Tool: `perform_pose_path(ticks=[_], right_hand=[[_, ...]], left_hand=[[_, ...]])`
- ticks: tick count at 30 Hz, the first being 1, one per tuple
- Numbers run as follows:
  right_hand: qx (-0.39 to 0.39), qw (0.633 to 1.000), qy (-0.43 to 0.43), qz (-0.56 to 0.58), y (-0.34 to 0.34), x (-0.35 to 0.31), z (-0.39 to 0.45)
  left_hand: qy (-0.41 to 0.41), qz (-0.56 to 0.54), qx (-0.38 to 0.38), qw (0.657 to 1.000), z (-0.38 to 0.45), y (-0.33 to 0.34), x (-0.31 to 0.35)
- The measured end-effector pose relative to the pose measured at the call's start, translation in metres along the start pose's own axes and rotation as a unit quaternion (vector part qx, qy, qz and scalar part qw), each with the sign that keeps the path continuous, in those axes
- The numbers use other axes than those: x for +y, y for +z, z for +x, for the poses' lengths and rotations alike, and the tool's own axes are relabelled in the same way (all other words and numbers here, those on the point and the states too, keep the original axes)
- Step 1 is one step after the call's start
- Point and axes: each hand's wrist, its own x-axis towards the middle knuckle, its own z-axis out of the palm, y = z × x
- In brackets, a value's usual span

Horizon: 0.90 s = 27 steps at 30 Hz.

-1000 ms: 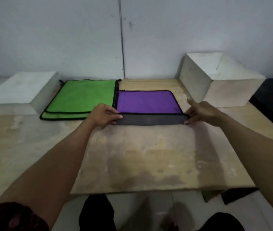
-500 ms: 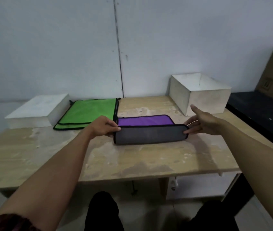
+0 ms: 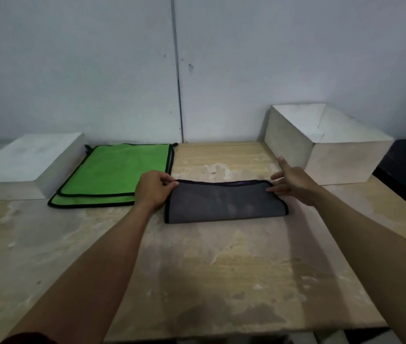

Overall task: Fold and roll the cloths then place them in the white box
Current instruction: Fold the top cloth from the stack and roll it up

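The left hand (image 3: 153, 188) pinches the far left corner of the gray cloth (image 3: 224, 203) between thumb and fingers. The right hand (image 3: 293, 186) holds the far right corner in the same way, with the lower fingers on the hem, while its index finger and thumb stick out straight. Both hands bring the far edge to lie over the rest of the cloth.

The gray cloth lies folded in a long flat band in the middle of the table (image 3: 221, 269), gray side up. A thin purple line shows along its far hem, so the other face seems to be purple. The fold looks nearly complete, but the edges are not yet pressed flat.

To the left, touching or just beside the left hand, the green cloths (image 3: 115, 175) lie flat, and they look like two pieces one over the other. They are not yet folded or rolled. Behind them on the left stands a white block (image 3: 28, 160). The white box (image 3: 330, 142) stands open at the right far corner, near the right hand, and nothing is visible inside it.

The step in hand is probably the folding of the first cloth. The next move calls for letting the hem go, then rolling the band tightly from one short end, so it does not open on the way to the box.
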Motion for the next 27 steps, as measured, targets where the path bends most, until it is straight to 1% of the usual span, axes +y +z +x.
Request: perform_pose_path(ticks=[5,7,9,11,13,15,17,19,22,24,27], right_hand=[[0.032,0.999,-0.012,-0.01,0.004,0.006,0.016],[0.049,0.998,-0.038,-0.021,0.007,0.01,0.012],[0.076,0.989,-0.094,-0.085,0.013,0.012,0.003],[0.103,0.964,-0.135,-0.206,0.019,0.013,-0.002],[0.105,0.95,-0.111,-0.274,0.024,0.012,-0.005],[0.106,0.947,-0.075,-0.295,0.027,0.013,-0.008],[0.115,0.944,-0.071,-0.302,0.028,0.018,-0.009],[0.14,0.944,-0.079,-0.289,0.031,0.019,-0.008],[0.185,0.951,-0.102,-0.228,0.035,0.017,-0.007],[0.201,0.957,-0.094,-0.187,0.036,0.017,-0.006],[0.206,0.958,-0.075,-0.186,0.037,0.022,-0.005]], left_hand=[[-0.014,0.002,-0.004,1.0,-0.003,0.011,-0.004],[-0.022,-0.002,0.007,1.0,-0.008,0.011,-0.002],[-0.033,-0.004,0.028,0.999,-0.015,0.01,0.003],[-0.061,-0.004,0.042,0.997,-0.022,0.007,0.007],[-0.104,-0.001,0.025,0.994,-0.029,0.005,0.009],[-0.138,-0.002,-0.002,0.99,-0.036,0.003,0.012],[-0.156,-0.011,-0.014,0.988,-0.041,0.003,0.014],[-0.166,-0.026,-0.01,0.986,-0.044,0.003,0.016],[-0.184,-0.061,0.024,0.981,-0.048,0.007,0.016],[-0.188,-0.085,0.053,0.977,-0.054,0.01,0.015],[-0.18,-0.095,0.066,0.977,-0.061,0.013,0.013]])
